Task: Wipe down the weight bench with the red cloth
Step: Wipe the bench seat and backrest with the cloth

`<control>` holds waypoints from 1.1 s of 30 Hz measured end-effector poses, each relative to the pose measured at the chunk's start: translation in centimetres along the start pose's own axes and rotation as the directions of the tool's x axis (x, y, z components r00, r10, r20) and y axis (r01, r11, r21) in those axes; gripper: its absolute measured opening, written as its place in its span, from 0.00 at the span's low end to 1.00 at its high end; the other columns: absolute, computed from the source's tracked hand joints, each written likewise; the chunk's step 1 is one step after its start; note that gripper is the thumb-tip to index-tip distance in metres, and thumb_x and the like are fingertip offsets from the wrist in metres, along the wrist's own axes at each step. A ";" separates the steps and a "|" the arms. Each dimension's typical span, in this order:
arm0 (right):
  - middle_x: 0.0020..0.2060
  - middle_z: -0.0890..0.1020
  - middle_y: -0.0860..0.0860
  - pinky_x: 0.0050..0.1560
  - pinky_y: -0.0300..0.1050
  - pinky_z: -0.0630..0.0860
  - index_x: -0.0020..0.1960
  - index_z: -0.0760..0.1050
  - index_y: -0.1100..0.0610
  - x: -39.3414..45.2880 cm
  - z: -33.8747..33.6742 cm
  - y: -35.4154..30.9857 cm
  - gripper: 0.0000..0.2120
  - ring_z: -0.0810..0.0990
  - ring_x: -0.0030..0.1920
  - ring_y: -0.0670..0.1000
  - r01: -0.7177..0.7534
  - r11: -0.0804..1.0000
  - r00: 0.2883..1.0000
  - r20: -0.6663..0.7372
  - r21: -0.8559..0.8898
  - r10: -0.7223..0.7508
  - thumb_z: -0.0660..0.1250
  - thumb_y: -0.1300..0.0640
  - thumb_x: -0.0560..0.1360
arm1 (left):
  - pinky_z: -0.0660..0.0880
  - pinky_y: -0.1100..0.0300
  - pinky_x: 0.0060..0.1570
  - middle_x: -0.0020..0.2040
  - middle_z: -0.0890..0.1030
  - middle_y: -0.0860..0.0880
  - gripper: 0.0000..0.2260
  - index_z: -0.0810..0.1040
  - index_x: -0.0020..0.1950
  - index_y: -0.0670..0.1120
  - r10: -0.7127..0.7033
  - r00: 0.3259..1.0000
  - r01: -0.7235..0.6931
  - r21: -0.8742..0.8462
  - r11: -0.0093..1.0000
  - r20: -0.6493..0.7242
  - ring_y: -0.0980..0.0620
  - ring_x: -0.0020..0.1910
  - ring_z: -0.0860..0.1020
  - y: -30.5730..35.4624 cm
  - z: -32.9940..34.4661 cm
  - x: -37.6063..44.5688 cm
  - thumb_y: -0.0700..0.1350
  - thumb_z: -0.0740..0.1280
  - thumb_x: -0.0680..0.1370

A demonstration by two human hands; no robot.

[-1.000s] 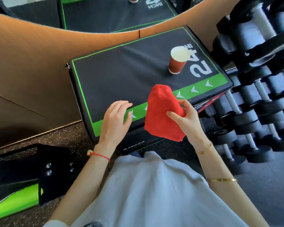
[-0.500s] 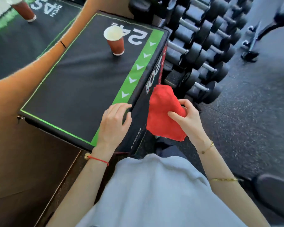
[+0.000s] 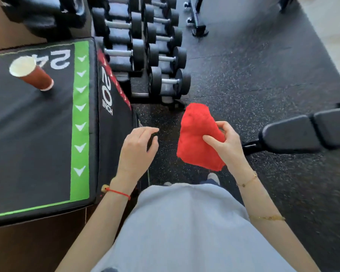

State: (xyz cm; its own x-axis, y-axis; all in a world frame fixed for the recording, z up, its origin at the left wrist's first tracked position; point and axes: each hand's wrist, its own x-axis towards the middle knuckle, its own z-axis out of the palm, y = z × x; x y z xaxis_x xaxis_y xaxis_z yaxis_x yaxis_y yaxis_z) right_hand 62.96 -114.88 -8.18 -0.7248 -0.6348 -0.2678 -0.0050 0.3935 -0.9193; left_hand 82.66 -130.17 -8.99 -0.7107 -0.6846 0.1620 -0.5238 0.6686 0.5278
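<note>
the right hand point(image 3: 227, 146) is pinching one red cloth point(image 3: 197, 138); the left hand point(image 3: 136, 152) is hovering, fingers loosely curled, holding nothing. one paper cup point(image 3: 32, 73) is standing on one plyo box point(image 3: 37, 134) reading "24" and "20 inch".

Bright, even daylight fills the scene; the speckled black rubber floor point(image 3: 263, 75) shines pale toward the upper right. Shadows are soft. Wide-angle bending curves the edges, and motion blur smears the corners

Red cloth point(image 3: 198, 138): crumpled, soft, hanging in air, pinched by right-hand fingers point(image 3: 212, 139). Weight bench point(image 3: 302, 132): black padded sections, right of those fingers, apart from the cloth.
</note>
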 end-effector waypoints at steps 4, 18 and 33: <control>0.46 0.83 0.50 0.50 0.43 0.76 0.55 0.74 0.54 -1.9 -4.3 2.0 0.16 0.80 0.45 0.45 -0.032 0.998 0.996 -0.087 0.062 0.037 0.74 0.62 0.70 | 0.75 0.54 0.61 0.56 0.82 0.49 0.09 0.81 0.59 0.44 0.104 0.994 -0.103 -0.036 0.994 0.031 0.50 0.57 0.79 3.7 2.4 0.9 0.41 0.66 0.79; 0.45 0.82 0.49 0.42 0.29 0.74 0.56 0.75 0.57 -7.8 -27.1 10.0 0.16 0.79 0.41 0.38 -0.061 0.994 0.954 -0.287 0.087 0.084 0.74 0.63 0.71 | 0.75 0.50 0.61 0.57 0.82 0.48 0.09 0.80 0.59 0.44 0.242 0.965 -0.230 -0.117 0.966 0.101 0.48 0.58 0.78 23.1 15.9 -1.3 0.41 0.65 0.80; 0.50 0.82 0.52 0.51 0.42 0.76 0.57 0.74 0.57 -8.1 -45.4 18.1 0.17 0.81 0.50 0.49 -0.121 0.992 0.944 -0.306 0.027 0.124 0.74 0.61 0.71 | 0.76 0.49 0.57 0.56 0.82 0.48 0.09 0.80 0.59 0.44 0.279 0.953 -0.266 -0.115 0.957 0.120 0.46 0.55 0.78 38.4 26.9 -2.1 0.40 0.65 0.80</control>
State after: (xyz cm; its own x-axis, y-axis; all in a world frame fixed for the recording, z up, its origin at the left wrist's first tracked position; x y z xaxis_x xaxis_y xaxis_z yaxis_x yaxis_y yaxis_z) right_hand 37.47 -72.38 -9.55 -0.8955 -0.3473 -0.2783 0.1015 0.4495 -0.8875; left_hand 51.40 -95.22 -11.49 -0.8796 -0.4308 0.2019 -0.2584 0.7889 0.5576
